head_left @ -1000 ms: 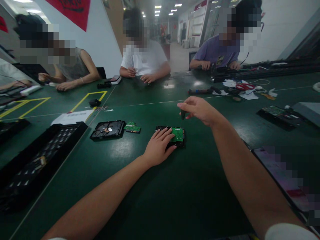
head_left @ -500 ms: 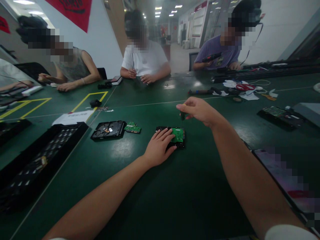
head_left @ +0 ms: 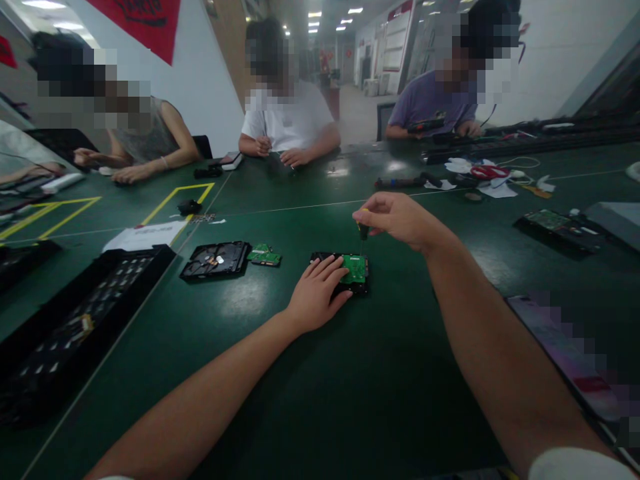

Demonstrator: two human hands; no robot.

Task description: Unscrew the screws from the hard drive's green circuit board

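A hard drive [head_left: 356,270] lies on the green table with its green circuit board facing up. Across its left part rests my left hand [head_left: 320,290], fingers stretched out flat and the thumb along the near edge. My right hand [head_left: 395,217] grips a small screwdriver [head_left: 363,230] by its dark and yellow handle. The screwdriver stands upright, its thin shaft reaching down to the far right part of the board; the exact contact of the tip is too small to tell. To the left lie another hard drive body [head_left: 215,260] and a loose green circuit board [head_left: 265,255].
A long black tray [head_left: 145,280] stands at the left, beside a white paper [head_left: 145,235]. Another drive with a board [head_left: 557,230] sits at the right, above a tablet-like screen [head_left: 560,353]. A tool with a dark handle [head_left: 400,182] lies farther back. Several people sit across the table.
Both hands keep almost the same place, the left on the hard drive, the right on the screwdriver. The screwdriver handle is turned slightly, showing more yellow. The view has shifted a little.
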